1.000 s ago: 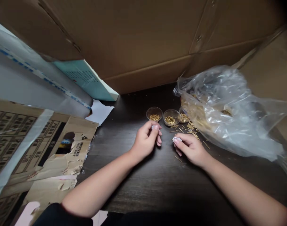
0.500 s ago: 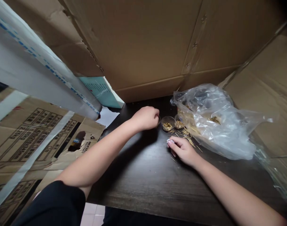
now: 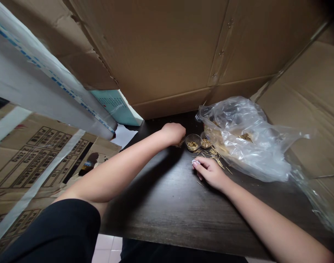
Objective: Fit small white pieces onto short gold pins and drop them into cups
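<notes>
My left hand (image 3: 173, 134) is closed, fingers curled down and mostly hidden, at a small clear cup (image 3: 180, 143) that it largely covers. I cannot make out what is in its fingertips. Beside it stand two more clear cups, a larger one (image 3: 193, 147) and a smaller one (image 3: 205, 143), both with small gold-coloured metal parts inside. Nearer to me, my right hand (image 3: 210, 173) pinches a small white piece (image 3: 195, 163) between thumb and fingers. Thin brass-coloured pins (image 3: 216, 157) lie loose past this hand, and a single pin (image 3: 200, 184) is close under it.
A crumpled clear plastic bag (image 3: 254, 153) with more brass-coloured pins lies on the dark table (image 3: 161, 208) at the right. Cardboard walls (image 3: 161, 54) enclose the back and right. A printed carton (image 3: 46, 160) and a light-blue box (image 3: 114, 106) are at the left.
My left hand has dipped slightly at the cup, its fingers now less visible. The right hand keeps its pinch on the white piece. The whole view has shifted a little.
</notes>
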`<state>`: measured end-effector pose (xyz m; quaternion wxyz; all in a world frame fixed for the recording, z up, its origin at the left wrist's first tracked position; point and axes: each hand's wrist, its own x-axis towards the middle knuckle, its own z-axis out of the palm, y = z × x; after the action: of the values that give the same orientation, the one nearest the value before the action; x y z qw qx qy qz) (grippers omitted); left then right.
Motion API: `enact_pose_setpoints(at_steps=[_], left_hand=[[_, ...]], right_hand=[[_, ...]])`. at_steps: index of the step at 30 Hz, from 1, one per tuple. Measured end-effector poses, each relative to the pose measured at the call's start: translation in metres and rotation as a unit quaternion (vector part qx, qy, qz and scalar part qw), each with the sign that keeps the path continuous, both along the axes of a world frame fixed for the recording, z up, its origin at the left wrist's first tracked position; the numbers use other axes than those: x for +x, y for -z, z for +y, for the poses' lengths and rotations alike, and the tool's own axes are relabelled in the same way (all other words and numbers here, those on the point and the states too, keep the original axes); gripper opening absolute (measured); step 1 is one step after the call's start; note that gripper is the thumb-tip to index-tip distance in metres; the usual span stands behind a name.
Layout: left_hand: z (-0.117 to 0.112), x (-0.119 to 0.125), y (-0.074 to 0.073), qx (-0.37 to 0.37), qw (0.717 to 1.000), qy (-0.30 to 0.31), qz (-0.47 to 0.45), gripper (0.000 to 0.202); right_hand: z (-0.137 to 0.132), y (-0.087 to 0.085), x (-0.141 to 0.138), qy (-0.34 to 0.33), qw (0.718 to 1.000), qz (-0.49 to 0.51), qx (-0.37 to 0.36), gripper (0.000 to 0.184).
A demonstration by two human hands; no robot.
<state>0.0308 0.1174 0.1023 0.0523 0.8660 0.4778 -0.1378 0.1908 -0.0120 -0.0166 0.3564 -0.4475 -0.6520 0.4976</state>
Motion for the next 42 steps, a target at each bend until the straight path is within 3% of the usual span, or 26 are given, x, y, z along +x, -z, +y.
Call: enact_pose_setpoints(at_steps=[9, 12, 15, 18, 21, 24, 27, 31, 36, 42], left_hand=[[0.004, -0.019, 0.001, -0.001, 0.995, 0.037, -0.090, 0.015], [-0.005, -0.032, -0.001, 0.025, 0.985, 0.044, -0.165, 0.016], [-0.028, -0.043, 0.003, 0.047, 0.949, 0.034, -0.311, 0.011], [-0.060, -0.043, 0.018, 0.044, 0.886, -0.006, -0.462, 0.018], [-0.085, -0.033, 0.041, -0.039, 0.828, -0.065, -0.556, 0.026], [-0.096, -0.023, 0.064, -0.115, 0.799, -0.068, -0.587, 0.028], [-0.098, -0.021, 0.081, -0.139, 0.802, -0.032, -0.580, 0.026], [-0.096, -0.027, 0.091, -0.168, 0.807, -0.020, -0.565, 0.025], [-0.096, -0.028, 0.092, -0.185, 0.803, -0.037, -0.565, 0.022], [-0.100, -0.026, 0.089, -0.187, 0.803, -0.037, -0.565, 0.022]], right_hand=[[0.000, -0.001, 0.000, 0.009, 1.000, 0.000, 0.012, 0.039], [-0.002, 0.001, -0.001, 0.034, 0.999, 0.001, 0.035, 0.038], [-0.007, 0.000, -0.002, 0.089, 0.994, 0.005, 0.063, 0.034], [-0.012, -0.013, 0.001, 0.157, 0.982, 0.006, 0.104, 0.029], [-0.012, -0.032, 0.006, 0.182, 0.958, -0.018, 0.220, 0.018], [-0.005, -0.041, 0.012, 0.154, 0.928, -0.043, 0.337, 0.013], [0.001, -0.034, 0.018, 0.127, 0.918, -0.061, 0.371, 0.017], [0.003, -0.017, 0.021, 0.067, 0.925, -0.066, 0.368, 0.015], [0.004, -0.011, 0.022, 0.013, 0.935, -0.077, 0.346, 0.011], [0.004, -0.014, 0.021, 0.053, 0.938, -0.061, 0.337, 0.011]])
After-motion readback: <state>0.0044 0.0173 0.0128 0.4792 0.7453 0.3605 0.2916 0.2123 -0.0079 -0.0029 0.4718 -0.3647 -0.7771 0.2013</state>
